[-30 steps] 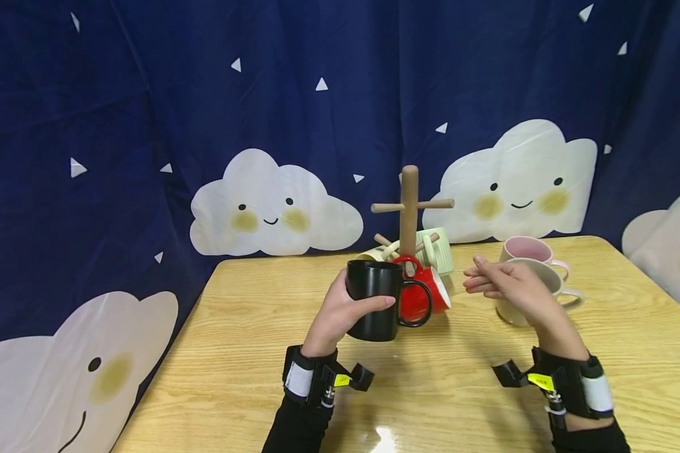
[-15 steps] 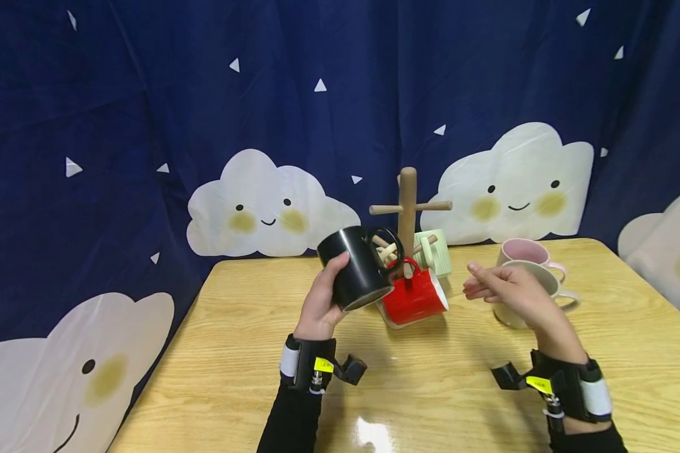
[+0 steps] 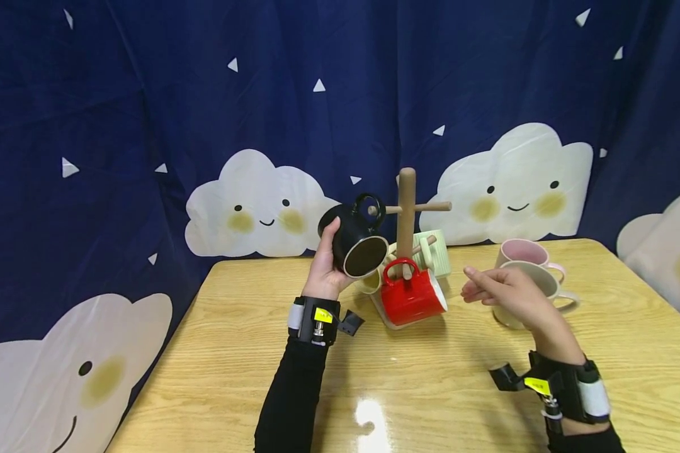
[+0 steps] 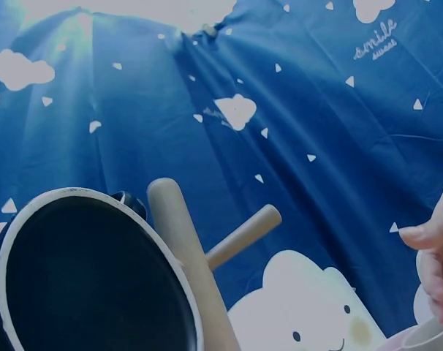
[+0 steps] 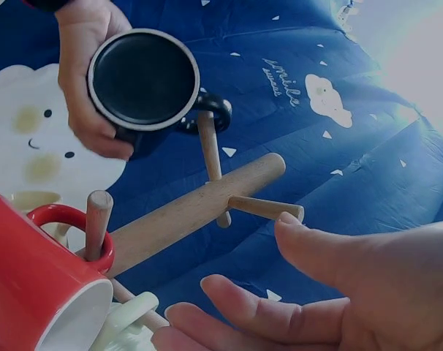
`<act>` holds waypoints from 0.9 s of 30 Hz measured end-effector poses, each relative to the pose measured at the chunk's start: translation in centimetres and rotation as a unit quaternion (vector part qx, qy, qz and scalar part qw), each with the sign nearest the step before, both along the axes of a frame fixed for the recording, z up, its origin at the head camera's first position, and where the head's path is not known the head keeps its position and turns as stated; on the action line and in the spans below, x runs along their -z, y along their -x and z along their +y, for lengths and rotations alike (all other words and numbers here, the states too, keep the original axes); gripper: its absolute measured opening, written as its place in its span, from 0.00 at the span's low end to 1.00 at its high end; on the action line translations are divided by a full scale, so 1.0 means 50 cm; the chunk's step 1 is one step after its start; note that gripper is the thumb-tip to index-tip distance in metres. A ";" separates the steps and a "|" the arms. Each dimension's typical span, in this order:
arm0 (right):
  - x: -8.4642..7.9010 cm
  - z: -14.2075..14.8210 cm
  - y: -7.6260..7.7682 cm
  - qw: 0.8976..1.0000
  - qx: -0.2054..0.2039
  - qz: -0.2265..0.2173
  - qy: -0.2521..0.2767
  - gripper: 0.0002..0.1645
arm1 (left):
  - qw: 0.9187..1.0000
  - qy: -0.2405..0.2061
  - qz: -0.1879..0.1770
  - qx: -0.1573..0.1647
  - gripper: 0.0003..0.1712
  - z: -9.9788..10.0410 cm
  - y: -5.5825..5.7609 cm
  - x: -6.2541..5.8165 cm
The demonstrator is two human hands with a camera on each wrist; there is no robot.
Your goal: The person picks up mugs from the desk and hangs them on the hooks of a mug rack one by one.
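Observation:
My left hand (image 3: 327,267) grips a black mug (image 3: 348,236) round its body, tilted so its base faces me and its handle points up. That handle is right by the upper left peg of the wooden mug tree (image 3: 407,220), and in the right wrist view the peg's tip (image 5: 207,121) overlaps the handle. Below, a red mug (image 3: 412,299) hangs by its handle on a lower peg. A pale green mug (image 3: 439,251) and a yellow mug (image 3: 369,281) hang behind it. My right hand (image 3: 512,292) is held in the air with nothing in it, fingers extended.
Behind my right hand, a pink mug (image 3: 524,251) and a cream mug (image 3: 569,302) stand on the wooden table (image 3: 249,340). A dark blue curtain (image 3: 294,75) with clouds hangs just past the table's back edge.
My left hand has raised the black mug up and away from me, tipping it from upright until its base shows and its handle nears the upper left peg. My right hand stays nearly still.

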State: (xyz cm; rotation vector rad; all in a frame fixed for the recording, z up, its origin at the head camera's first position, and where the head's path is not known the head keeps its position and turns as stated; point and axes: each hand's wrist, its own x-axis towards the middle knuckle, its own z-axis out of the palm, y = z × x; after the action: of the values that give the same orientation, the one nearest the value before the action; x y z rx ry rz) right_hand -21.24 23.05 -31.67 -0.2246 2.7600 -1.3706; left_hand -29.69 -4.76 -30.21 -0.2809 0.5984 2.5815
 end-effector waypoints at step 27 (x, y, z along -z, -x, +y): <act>0.000 -0.004 0.001 1.000 -0.003 -0.008 0.000 0.31 | 0.996 0.063 0.007 0.066 0.39 0.051 0.048 0.046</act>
State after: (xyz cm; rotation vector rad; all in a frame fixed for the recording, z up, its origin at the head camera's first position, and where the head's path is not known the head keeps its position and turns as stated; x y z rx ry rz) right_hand -21.31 22.83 -31.67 -0.2214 2.7431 -1.3644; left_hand -32.11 -2.22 -32.51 -0.2554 0.7600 2.4261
